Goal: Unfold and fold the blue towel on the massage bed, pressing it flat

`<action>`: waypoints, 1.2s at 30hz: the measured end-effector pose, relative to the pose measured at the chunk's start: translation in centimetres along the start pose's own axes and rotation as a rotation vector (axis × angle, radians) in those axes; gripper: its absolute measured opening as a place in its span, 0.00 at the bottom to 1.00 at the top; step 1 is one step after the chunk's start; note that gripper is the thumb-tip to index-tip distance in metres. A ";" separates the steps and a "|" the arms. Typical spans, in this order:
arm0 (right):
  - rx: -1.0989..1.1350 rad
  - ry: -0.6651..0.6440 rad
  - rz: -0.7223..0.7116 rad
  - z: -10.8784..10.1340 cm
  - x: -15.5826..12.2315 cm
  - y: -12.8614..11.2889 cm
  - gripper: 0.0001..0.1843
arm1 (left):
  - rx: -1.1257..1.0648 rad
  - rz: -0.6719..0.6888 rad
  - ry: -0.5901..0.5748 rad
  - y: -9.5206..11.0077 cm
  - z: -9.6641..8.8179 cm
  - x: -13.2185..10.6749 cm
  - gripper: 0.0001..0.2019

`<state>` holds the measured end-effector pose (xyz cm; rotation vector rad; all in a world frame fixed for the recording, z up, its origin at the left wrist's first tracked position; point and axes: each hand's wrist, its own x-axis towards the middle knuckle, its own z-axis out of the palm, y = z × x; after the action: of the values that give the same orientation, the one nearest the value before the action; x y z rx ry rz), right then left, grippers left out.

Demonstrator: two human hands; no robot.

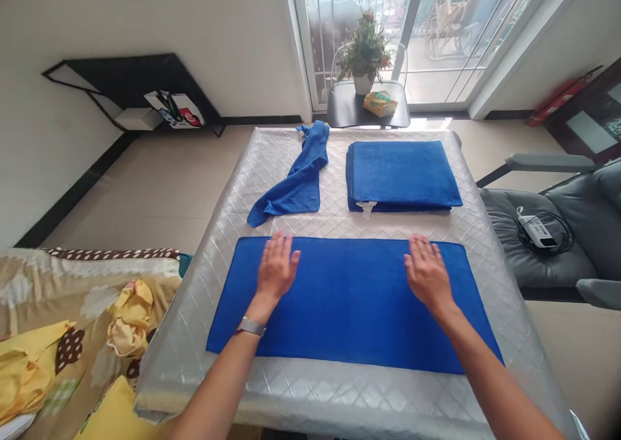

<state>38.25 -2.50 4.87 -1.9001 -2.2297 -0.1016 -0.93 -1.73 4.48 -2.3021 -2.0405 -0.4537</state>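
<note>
A blue towel (349, 304) lies spread flat and smooth across the near part of the table, its long side running left to right. My left hand (277, 265) rests palm down on its left part, fingers stretched toward the far edge. On the right part, my right hand (427, 268) is also laid flat with fingers extended. Neither hand grasps anything. Beyond the towel, a stack of folded blue towels (402, 171) sits at the right, a white tag hanging from its near side. To its left lies a crumpled blue towel (301, 178), loosely twisted.
The table (334, 226) has a silvery quilted cover. Behind it, a chair (334, 107) bears a potted plant (363, 52) and a yellow tissue pack (381, 103). A grey armchair (504, 259) holding a cabled device stands right; a bed (92, 310) with yellow cloths is left.
</note>
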 end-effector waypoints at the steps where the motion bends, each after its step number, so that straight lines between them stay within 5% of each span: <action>1: 0.032 -0.024 -0.069 0.0 0.4 -2.4 0.32 | -0.035 0.077 -0.034 2.5 0.4 0.3 0.31; 4: 0.126 -0.095 -0.187 0.9 1.6 -8.8 0.31 | -0.103 0.241 -0.113 8.9 2.0 0.9 0.31; 6: 0.167 -0.142 -0.176 1.9 2.1 -11.4 0.31 | -0.114 0.256 -0.146 11.4 3.1 1.1 0.31; 11: 0.190 -0.171 -0.113 3.7 2.3 -11.9 0.32 | -0.107 0.212 -0.167 11.7 4.4 1.3 0.32; 17: 0.136 -0.123 -0.068 3.3 0.9 -6.9 0.33 | -0.073 0.108 -0.186 6.9 3.6 0.1 0.34; 25: -0.001 -0.110 0.156 2.7 -2.1 5.9 0.35 | 0.035 -0.131 -0.211 -7.1 1.1 -1.5 0.34; 29: -0.015 -0.122 0.229 2.5 -2.6 10.1 0.36 | 0.026 -0.231 -0.178 -12.1 0.4 -1.7 0.35; 33: -0.022 -0.138 0.244 1.9 -2.4 10.7 0.36 | 0.016 -0.239 -0.176 -13.2 -0.2 -1.5 0.35; 36: -0.035 -0.086 0.213 1.2 -2.0 7.5 0.35 | 0.027 -0.221 -0.117 -10.9 -0.6 -1.3 0.35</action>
<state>45.81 -2.97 2.69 -2.1861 -2.0733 -0.0261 -11.81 -1.56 2.93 -2.1445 -2.3535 -0.3027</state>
